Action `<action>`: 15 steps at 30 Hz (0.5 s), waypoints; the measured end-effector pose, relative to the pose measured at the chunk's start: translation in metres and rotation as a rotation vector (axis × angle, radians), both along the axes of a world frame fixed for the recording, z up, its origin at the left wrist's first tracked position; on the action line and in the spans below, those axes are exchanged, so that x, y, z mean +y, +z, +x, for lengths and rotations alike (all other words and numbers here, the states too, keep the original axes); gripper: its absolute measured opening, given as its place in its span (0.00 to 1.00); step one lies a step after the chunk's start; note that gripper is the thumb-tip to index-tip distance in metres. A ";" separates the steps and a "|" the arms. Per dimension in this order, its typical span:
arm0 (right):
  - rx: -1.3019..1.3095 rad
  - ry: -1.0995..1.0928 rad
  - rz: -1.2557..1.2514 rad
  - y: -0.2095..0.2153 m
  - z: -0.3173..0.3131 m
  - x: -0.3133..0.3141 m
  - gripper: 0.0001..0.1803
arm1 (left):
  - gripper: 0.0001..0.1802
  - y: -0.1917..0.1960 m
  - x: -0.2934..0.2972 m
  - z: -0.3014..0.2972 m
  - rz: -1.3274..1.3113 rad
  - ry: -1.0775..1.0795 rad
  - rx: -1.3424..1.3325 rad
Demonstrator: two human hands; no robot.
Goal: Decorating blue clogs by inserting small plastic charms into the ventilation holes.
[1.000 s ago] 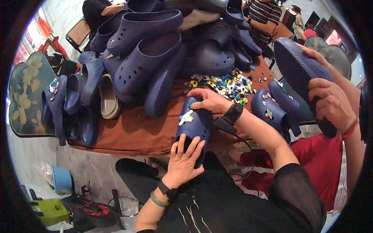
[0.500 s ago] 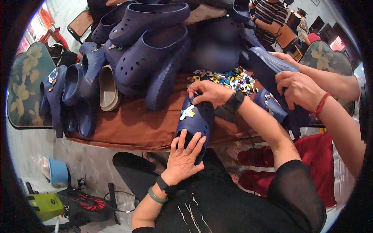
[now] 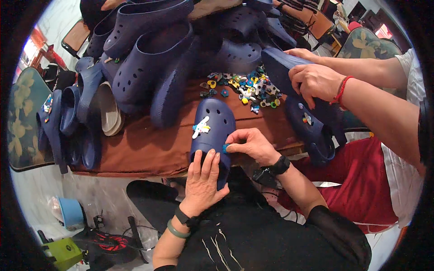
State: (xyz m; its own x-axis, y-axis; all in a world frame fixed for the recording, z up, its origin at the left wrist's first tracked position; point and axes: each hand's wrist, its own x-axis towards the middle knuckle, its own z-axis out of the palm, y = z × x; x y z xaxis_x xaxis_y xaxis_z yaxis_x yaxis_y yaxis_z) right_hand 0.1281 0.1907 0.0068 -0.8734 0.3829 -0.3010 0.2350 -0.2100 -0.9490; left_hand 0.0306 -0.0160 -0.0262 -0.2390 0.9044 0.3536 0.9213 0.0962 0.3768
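Head view, nearest first: the left hand point(image 3: 202, 184) lies across the opening of a navy clog point(image 3: 218, 135), its fingers straight and close together, the thumb set apart toward the heel. Whether it grips or only presses cannot be told, since the underside is hidden. The clog is tilted, toe pointing away, its heel end near the person's black clothing and its toe over the brown cloth point(image 3: 149, 153). At its right edge, the right hand point(image 3: 254, 145) pinches a small blue charm point(image 3: 224, 148) between thumb and forefinger, touching or just beside the clog's side. A white charm point(image 3: 200, 128) already sits on the clog's upper, while several holes toward the toe are bare.

The step in hand looks to be fitting the blue charm to the clog; whether its stem is in a hole is too small to tell. The next move would call for lining it up with a hole and pushing firmly while the left hand steadies the shoe.

Beyond the toe lies a mixed pile of charms point(image 3: 253, 88). To the right, a co-worker's hands point(image 3: 312, 81) hold another clog point(image 3: 276, 67). Farther back rises a heap of navy clogs point(image 3: 151, 49).
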 end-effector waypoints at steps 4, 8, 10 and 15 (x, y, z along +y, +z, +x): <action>-0.005 0.093 0.102 -0.001 -0.006 0.002 0.07 | 0.51 0.012 0.000 -0.001 -0.033 0.006 0.034; -0.115 0.114 0.461 0.003 -0.019 -0.003 0.09 | 0.53 0.011 0.000 -0.003 -0.079 -0.014 0.057; -0.047 0.118 0.923 0.005 -0.022 -0.012 0.12 | 0.51 0.010 0.001 -0.004 -0.047 -0.018 -0.003; 0.242 -0.170 1.223 -0.016 0.009 -0.035 0.13 | 0.52 0.010 0.003 -0.004 -0.061 -0.056 -0.010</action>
